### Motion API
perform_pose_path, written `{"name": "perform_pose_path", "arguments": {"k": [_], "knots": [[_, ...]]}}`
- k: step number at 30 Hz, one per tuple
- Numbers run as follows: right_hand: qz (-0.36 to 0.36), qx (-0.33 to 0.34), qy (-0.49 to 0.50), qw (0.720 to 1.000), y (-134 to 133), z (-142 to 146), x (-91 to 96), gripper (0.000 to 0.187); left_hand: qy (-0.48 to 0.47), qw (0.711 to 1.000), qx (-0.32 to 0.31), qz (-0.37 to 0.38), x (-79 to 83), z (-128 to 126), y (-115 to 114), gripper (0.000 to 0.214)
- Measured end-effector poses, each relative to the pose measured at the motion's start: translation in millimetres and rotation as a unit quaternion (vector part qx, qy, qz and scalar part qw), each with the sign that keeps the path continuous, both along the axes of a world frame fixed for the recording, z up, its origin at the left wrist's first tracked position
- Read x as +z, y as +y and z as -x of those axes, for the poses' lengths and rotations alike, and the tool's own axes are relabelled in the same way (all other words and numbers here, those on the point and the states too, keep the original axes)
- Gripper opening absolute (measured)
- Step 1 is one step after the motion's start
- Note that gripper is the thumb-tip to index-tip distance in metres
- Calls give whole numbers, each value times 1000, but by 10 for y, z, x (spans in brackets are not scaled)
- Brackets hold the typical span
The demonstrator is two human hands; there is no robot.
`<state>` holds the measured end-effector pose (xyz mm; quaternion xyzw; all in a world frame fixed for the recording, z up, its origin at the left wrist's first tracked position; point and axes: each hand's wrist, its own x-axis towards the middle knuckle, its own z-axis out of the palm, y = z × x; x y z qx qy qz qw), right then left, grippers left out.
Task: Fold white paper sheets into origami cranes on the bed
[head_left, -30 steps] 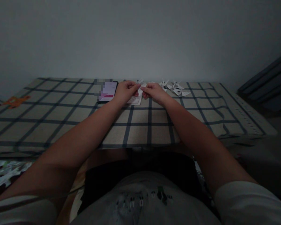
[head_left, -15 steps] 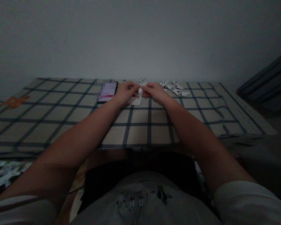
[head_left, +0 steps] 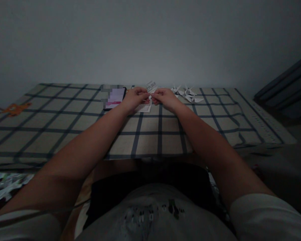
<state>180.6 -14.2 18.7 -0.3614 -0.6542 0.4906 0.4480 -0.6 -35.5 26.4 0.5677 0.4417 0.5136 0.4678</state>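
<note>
Between my two hands is a folded piece of printed paper [head_left: 152,86], its upper part sticking up behind the fingertips. My left hand [head_left: 137,97] pinches it from the left with thumb and forefinger. From the other side, my right hand [head_left: 164,97] pinches it too, the fingertips of both hands almost meeting. Below and partly behind my left hand lies a flat printed sheet [head_left: 145,108] on the cloth. Several folded paper cranes [head_left: 189,93] sit just right of my right hand.
A phone [head_left: 116,94] with a lit screen lies left of my left hand. The checked tablecloth [head_left: 147,140] covers the table, which meets a plain wall [head_left: 150,40]. An orange object [head_left: 16,109] rests at the far left. Loose papers [head_left: 7,185] show below the table's left side.
The paper between my fingers has tilted and stands slightly higher. My fingertips have shifted a little; both arms stay nearly in place.
</note>
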Motion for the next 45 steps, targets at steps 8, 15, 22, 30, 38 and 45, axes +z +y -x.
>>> {"name": "perform_pose_path", "arguments": {"k": [8, 15, 22, 30, 38, 45], "knots": [[-15, -10, -36, 999, 2, -25, -9, 23, -1, 999, -15, 42, 19, -9, -6, 14], [-21, -2, -31, 999, 0, -24, 2, 22, 17, 999, -41, 23, -15, -17, -20, 9], [-20, -8, -43, 999, -29, -30, 30, 22, 6, 999, -32, 12, -45, 4, 3, 16], [-6, 35, -66, 997, -35, -30, 10, 23, 75, 996, -36, -22, 18, 39, -40, 29], [-25, 58, -31, 998, -67, -12, 29, 19, 35, 998, 25, -52, 35, 72, 19, 23], [19, 10, 44, 999, -68, -22, 70, 25, 24, 999, 23, -10, 31, 58, 1, 42]]}}
